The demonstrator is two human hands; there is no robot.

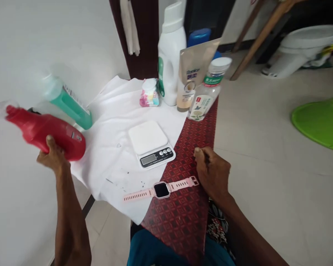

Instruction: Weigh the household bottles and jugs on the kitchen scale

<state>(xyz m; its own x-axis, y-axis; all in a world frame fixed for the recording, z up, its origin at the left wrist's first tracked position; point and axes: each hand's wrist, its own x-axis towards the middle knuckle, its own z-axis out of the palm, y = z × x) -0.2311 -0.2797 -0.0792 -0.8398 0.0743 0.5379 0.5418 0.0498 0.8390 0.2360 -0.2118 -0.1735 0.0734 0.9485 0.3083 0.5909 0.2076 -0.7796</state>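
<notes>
In the head view, the left hand point(54, 153) has its fingers wrapped around the big red bottle point(62, 131), over by the left edge of the desk point(180, 225). I can't tell if the bottom of it touches the white cloth point(108, 159). The right hand point(213, 171) is curled up at the right edge, and I see nothing in its fingers.

I think it's best to hold the red bottle tight around the middle and keep its bottom flat. The green bottle point(73, 109) is just beside it, so a bump could knock that over. The wall point(22, 210) blocks the left side. There is free room on the cloth between the red bottle and the white scale point(148, 138). The pink watch point(161, 190) lies near the front corner. The far right corner is crowded with the white bottle point(178, 44), tan tube point(185, 98) and clear jar point(201, 105).
</notes>
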